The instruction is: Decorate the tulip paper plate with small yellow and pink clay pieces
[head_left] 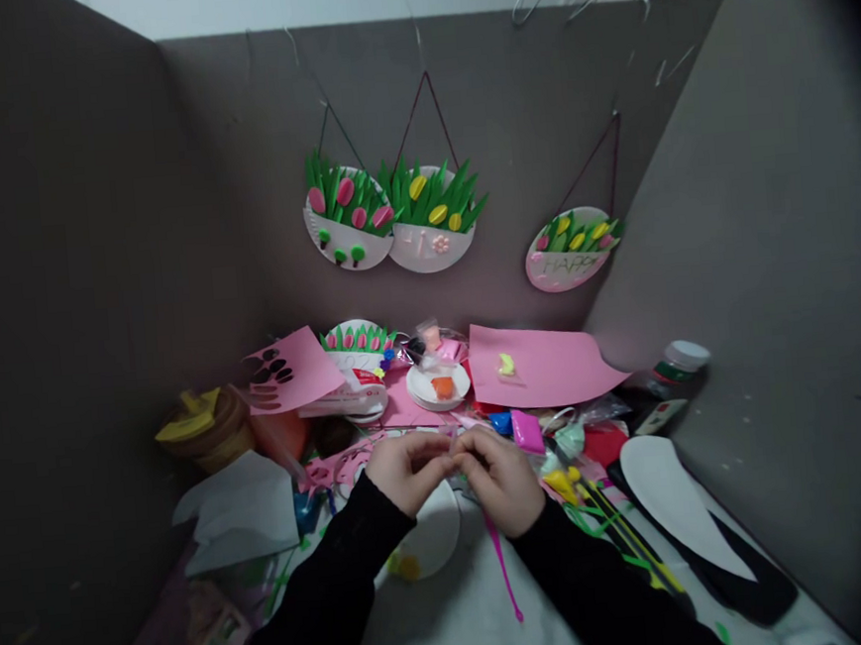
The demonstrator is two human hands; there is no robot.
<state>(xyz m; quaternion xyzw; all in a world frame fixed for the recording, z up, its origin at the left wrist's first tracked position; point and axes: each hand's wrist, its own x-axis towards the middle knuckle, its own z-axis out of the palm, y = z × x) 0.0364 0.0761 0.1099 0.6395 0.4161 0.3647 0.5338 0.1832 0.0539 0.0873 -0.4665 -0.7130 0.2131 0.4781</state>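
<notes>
My left hand (410, 470) and my right hand (499, 477) meet over the middle of the table, thumbs and fingertips pinched together. Between them is something small that I cannot make out; a faint pinkish, see-through edge shows above the fingertips. Below my left hand lies a white paper plate (438, 533) with a yellow patch near its lower edge. A thin magenta stick (504, 570) with a small knob at its end lies on the table under my right wrist. Just past my right hand are a bright pink clay packet (527, 432) and a blue packet (501, 423).
Pink paper sheets (553, 363) and small stacked plates with an orange packet (443, 388) lie at the back. White paper (241, 511) and a brown container (205, 435) are left; a white cutout (675, 502) and lidded jar (681, 360) right. Plate crafts (436, 248) hang on the grey partition.
</notes>
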